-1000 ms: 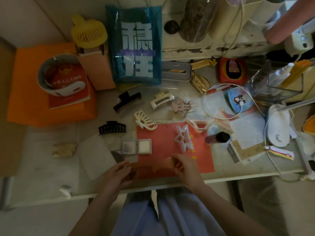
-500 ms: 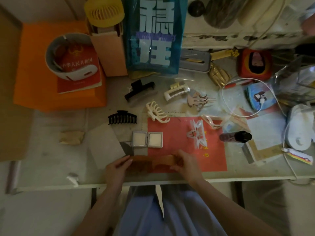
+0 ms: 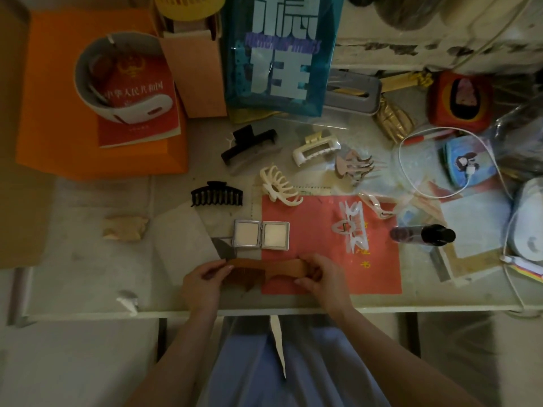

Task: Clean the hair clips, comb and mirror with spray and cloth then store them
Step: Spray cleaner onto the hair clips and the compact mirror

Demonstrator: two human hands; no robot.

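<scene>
Comb [image 3: 264, 268] sits in both your hands: left hand [image 3: 202, 282] pinches its teeth end, right hand [image 3: 324, 279] grips its handle, above the tabletop [image 3: 88, 277].

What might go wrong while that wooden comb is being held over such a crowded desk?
The comb is held near the desk's front edge, so a slip from either hand could send it to the floor. The open mirror lies just beyond the hands, where a careless reach for the spray bottle might knock it.
</scene>
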